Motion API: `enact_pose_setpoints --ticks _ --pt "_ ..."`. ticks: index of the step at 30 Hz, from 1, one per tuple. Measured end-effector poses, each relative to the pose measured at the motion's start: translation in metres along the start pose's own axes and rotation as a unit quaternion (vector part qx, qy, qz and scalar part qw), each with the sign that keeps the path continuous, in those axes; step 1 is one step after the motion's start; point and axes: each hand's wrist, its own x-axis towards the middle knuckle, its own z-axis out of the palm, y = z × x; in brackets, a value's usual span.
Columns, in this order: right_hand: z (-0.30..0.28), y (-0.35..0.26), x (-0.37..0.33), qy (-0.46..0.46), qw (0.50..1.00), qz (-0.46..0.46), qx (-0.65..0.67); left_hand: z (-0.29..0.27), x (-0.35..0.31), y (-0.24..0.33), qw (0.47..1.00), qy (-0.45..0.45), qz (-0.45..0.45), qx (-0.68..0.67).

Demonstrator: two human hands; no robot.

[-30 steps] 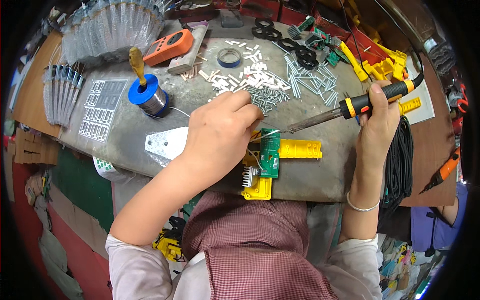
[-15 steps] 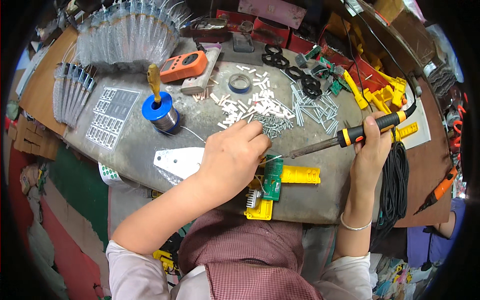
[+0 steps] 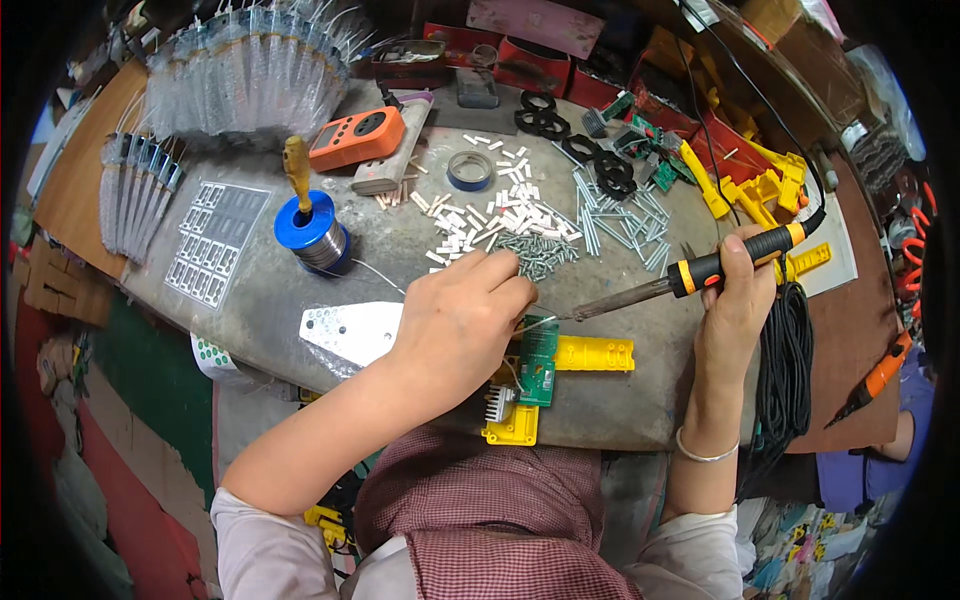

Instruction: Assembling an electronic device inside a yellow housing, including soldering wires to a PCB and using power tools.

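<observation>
My right hand (image 3: 738, 300) is closed around the black and orange handle of a soldering iron (image 3: 700, 274). Its darkened tip points left, just right of a white wire (image 3: 538, 325) over the board's far edge. Fingers bent, my left hand (image 3: 462, 312) pinches solder wire (image 3: 378, 272) that runs from a blue spool (image 3: 312, 236); the fingertips are partly hidden. Below that hand lies a green circuit board (image 3: 541, 368) with a silver finned heat sink (image 3: 500, 404) beside it. Yellow plastic casing (image 3: 596, 353) shows under and around the board.
Beyond my hands lie white small pieces (image 3: 520, 212), screws (image 3: 535, 254), metal rods (image 3: 625, 222) and a tape roll (image 3: 470, 171). An orange meter (image 3: 358, 138) sits farther back. A white plate (image 3: 350, 331) is left, and a coiled black cable (image 3: 785, 370) hangs right.
The iron's tip has drawn slightly right, away from the white wire's end. Both hands keep their holds. The whole view has shifted a little.
</observation>
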Motion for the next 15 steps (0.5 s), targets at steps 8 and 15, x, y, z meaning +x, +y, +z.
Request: enact_pose_setpoints --ticks 8,15 --pt "0.000 0.000 0.000 -0.005 1.000 -0.007 0.003 0.001 -0.002 0.001 1.000 0.000 -0.006 -0.002" --pt "-0.003 0.003 0.002 0.003 1.000 -0.003 0.009 -0.033 -0.012 -0.010 0.984 0.002 -0.072 0.165"
